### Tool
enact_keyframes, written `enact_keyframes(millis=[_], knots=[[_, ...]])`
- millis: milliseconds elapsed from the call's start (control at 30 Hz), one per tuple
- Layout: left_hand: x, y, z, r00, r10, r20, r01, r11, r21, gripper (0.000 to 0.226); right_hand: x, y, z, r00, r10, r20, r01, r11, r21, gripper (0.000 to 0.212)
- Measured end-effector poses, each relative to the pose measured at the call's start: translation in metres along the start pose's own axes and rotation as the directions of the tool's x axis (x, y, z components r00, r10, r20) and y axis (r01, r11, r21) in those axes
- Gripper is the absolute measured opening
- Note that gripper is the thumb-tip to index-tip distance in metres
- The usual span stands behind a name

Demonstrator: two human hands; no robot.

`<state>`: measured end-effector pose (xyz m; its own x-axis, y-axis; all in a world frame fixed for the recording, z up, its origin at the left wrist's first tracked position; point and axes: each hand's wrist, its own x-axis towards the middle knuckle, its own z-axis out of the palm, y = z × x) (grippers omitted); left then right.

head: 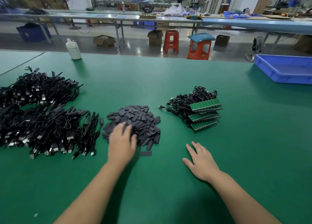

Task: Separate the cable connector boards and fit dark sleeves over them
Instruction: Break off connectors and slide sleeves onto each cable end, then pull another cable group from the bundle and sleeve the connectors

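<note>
The left hand [121,139], fingers spread, rests on the heap of dark flat sleeves [135,124] mid-worktop. The right hand [200,161] lies flat, holding nothing, near the front edge. The green connector board strips with black cables [205,114] lie behind it.

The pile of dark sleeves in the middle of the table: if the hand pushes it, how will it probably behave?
The pile of dark sleeves looks loose, small flat pieces lying at all angles, so it would probably spread rather than move together. One piece already lies apart, so they seem light and easily scattered. The left hand reaches onto its near edge.
</note>
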<state>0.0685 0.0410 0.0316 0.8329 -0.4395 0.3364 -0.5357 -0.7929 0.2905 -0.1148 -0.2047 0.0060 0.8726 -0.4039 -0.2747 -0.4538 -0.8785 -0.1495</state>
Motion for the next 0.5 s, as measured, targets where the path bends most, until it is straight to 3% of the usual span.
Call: enact_keyframes(millis=[133,267,400,500], knots=[[-0.032,0.053,0.044,0.967,0.196,0.162,-0.207,0.977,0.055,0.063,0.006,-0.004,-0.027,0.990,0.040,-0.134,-0.026,0.994,0.107,0.047],[-0.031,0.053,0.055,0.981,0.092,0.171,-0.110,0.989,0.097,0.067,0.026,0.001,-0.073,0.947,0.117,-0.298,-0.024,0.954,0.298,0.027],[-0.033,0.053,0.058,0.990,0.037,0.138,-0.047,0.996,0.070,0.065,0.064,0.014,-0.123,0.884,-0.008,-0.467,0.055,0.995,0.088,0.052],[-0.032,0.052,0.059,0.991,0.000,0.134,-0.007,0.999,0.054,0.066,0.091,0.026,-0.154,0.906,-0.105,-0.410,-0.003,0.968,-0.252,0.077]])
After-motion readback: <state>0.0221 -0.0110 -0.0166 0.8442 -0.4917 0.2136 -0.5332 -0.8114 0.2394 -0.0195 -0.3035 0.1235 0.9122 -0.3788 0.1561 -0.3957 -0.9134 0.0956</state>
